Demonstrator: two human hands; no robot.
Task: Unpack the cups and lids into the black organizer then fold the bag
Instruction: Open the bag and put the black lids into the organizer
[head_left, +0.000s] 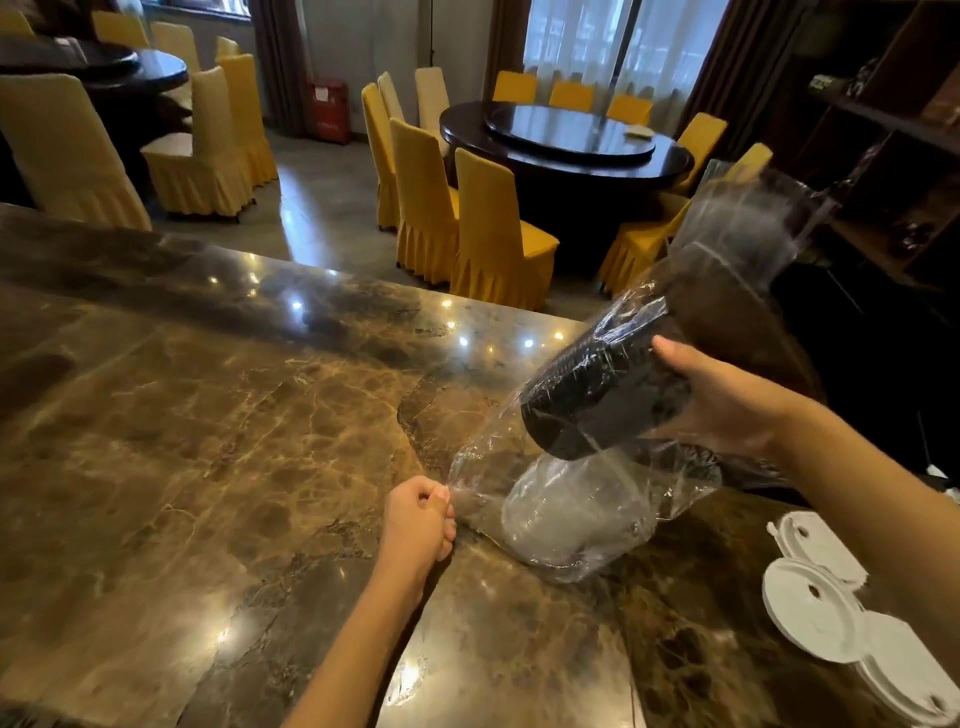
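A: What's over on the left?

B: The brown marble counter (218, 415) fills the near left, with yellow-covered chairs (498, 234) and a dark round table (566, 140) far behind it.

A: And the left hand?

B: The left hand (418, 519) sits low near the middle of the counter, fingers curled, pinching the edge of the clear plastic bag (478, 483).

A: Where does the bag go from there?

B: It stretches up and to the right. Its near part rests on the counter with a stack of clear lids (566, 514) inside. Above that, a stack of black cups (602, 395) lies tilted in the bag, lifted off the counter.

A: Held by what?

B: The right hand (727, 400) grasps that stack through the plastic, thumb on top, fingers underneath.

A: Anything further right?

B: White lids (821, 608) lie loose on the counter at the near right, overlapping one another.
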